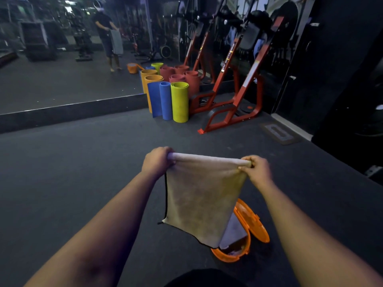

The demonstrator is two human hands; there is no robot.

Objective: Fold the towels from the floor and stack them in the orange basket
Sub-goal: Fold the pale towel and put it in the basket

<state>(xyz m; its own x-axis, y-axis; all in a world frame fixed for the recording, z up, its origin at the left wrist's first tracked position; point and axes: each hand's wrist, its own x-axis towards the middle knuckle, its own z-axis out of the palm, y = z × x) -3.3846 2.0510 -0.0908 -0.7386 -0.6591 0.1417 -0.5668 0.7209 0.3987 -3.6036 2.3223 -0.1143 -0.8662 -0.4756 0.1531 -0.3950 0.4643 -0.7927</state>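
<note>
Item one: towel (204,195), pale grey with a dark stitched hem, held up in the air in front of me. It hung folded over along its top edge, the lower corner drooping toward the basket below.

Item two: my left hand (157,162), fingers curled round the towel's upper left corner, gripping it tight.

Item three: my right hand (256,169), thumb and fingers pinching the upper right corner. The top edge ran taut between the two hands, both arms stretched forward.

Item four: orange basket (244,235), on the floor just beneath the towel and nearer my right arm. Its lid (253,219) stood open on the far side. A pale folded cloth (235,230) lay inside; the hanging towel covered part of the basket's mouth, so I could not tell how much it held.

Item five: floor (83,172), dark grey matting.

Item six: rolled exercise mats (169,96), standing upright in a cluster against the mirror: blue, yellow-green, orange and red.

Item seven: red-framed gym machine (232,96), just right of the mats.

Item eight: wall mirror (62,59), showing a standing person holding a towel, with a small orange basket reflected beside the feet.
</note>
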